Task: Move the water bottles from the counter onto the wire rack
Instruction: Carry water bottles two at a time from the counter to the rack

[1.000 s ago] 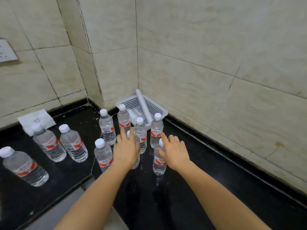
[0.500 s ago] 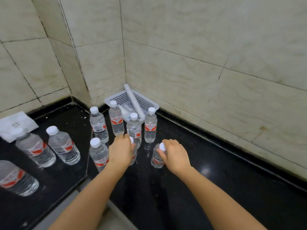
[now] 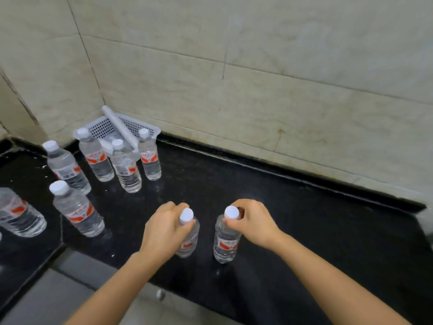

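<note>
My left hand (image 3: 164,228) grips the neck of a clear water bottle (image 3: 189,242) with a white cap and red label. My right hand (image 3: 254,221) pinches the neck of a second bottle (image 3: 226,242) just right of it. Both bottles are upright over the black counter (image 3: 304,219); I cannot tell whether they touch it. Several more bottles stand at the left, among them one (image 3: 78,214) near the counter's edge and one (image 3: 150,156) by the corner. No wire rack is in view.
A white perforated plastic basket (image 3: 143,126) with a white tube (image 3: 119,127) across it sits in the tiled corner. Tiled walls (image 3: 257,78) close off the back. The counter's front edge (image 3: 98,261) runs diagonally below my arms, with grey floor beyond.
Both hands closed on a bottle each and drew them back from the group toward me. The view has swung right, so the group now sits at the left.
</note>
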The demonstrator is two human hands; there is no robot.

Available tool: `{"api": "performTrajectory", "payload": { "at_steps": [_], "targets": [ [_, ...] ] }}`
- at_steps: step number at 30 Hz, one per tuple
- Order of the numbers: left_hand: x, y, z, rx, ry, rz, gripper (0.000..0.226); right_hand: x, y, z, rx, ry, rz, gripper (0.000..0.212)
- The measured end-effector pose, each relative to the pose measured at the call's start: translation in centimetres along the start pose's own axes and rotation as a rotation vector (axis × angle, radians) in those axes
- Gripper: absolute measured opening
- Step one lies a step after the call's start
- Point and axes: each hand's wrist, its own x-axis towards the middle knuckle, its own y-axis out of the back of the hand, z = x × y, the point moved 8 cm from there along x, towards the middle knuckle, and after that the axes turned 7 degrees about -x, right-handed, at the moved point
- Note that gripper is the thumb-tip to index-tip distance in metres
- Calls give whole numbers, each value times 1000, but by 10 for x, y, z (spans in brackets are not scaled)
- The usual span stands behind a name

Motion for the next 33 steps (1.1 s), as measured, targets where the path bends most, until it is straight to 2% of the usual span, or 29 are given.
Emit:
{"api": "performTrajectory", "payload": {
  "at_steps": [3,7,15,22,25,28,33],
  "targets": [
    [-27,-41,53,-100,-46,-72,10,-52,30,48,-23,-67,12,12],
    [-59,-95,137,-149,-148,-147,9,-125,74,112,-44,-158,49,19],
    [-119,-168,319,-207,-309,-131,12,-266,205,211,-53,-219,303,16],
    [-147,-208,466,-416,-373,-206,16,-359,329,283,-107,-269,474,23],
    [-150,-219,526,-532,-410,-241,11,-389,380,310,-81,-289,553,28],
    [-145,-229,585,-662,-434,-255,27,-412,433,332,-77,-279,620,26],
    [-126,-256,677,-773,-486,-237,38,-437,515,376,-88,-232,701,31]
  ]
}}
